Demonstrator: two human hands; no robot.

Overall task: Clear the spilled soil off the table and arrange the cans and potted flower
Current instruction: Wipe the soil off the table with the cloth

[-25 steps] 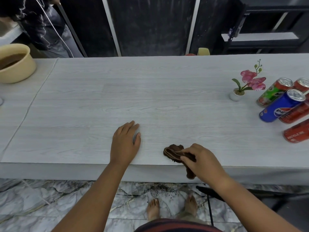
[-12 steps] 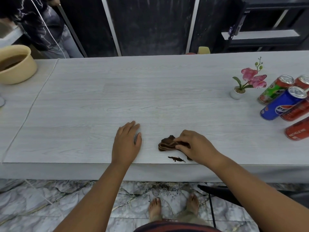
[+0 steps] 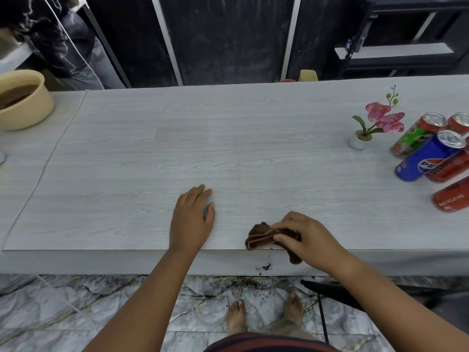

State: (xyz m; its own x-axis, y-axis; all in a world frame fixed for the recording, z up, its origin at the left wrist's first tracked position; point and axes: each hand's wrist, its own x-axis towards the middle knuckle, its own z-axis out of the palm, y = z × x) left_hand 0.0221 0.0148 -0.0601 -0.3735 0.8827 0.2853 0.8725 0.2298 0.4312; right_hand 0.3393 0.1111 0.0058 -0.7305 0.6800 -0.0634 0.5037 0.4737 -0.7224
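Pale grey wood-grain laminate table (image 3: 228,138), long and matte; dark panelled wall behind, veined grey marble floor (image 3: 63,313) below.

Left hand (image 3: 191,219): flat on the top by the near edge, fingers straight, holding nothing.

Right hand (image 3: 309,237): pinches a folded brown cloth (image 3: 258,238) at the near edge, one end hanging over.

Soil (image 3: 265,267): dark crumbs against the table's front face just below the cloth; more scattered on the floor.

Potted flower (image 3: 359,142): pink blooms, small round white pot, far right.

Cans (image 3: 429,158): one blue, one green-and-red, several red, clustered right of the pot.

Beige round bowl (image 3: 25,100): far left.
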